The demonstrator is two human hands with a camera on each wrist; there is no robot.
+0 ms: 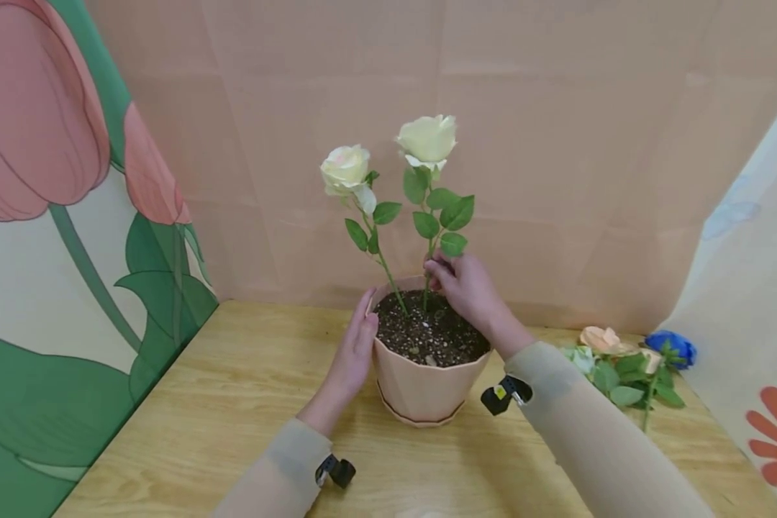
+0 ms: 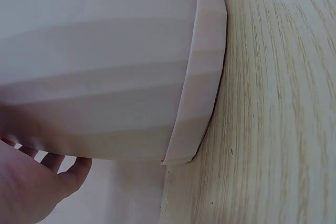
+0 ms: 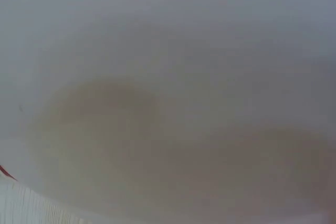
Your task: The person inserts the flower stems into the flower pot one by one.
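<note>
A pink faceted flower pot full of dark soil stands on the table in a matching saucer. Two white roses on green stems rise from the soil: the left rose leans left, the right rose is taller and nearly upright. My right hand pinches the right rose's stem low down, below its leaves. Against the pot's left side and rim rests my left hand, fingers extended; the left wrist view shows its fingertips along the pot wall. A blurred pale surface fills most of the right wrist view.
Several more flowers lie on the table at the right, among them a peach rose and a blue rose. A pink backdrop hangs right behind the pot. A tulip-printed panel borders the wooden table on the left.
</note>
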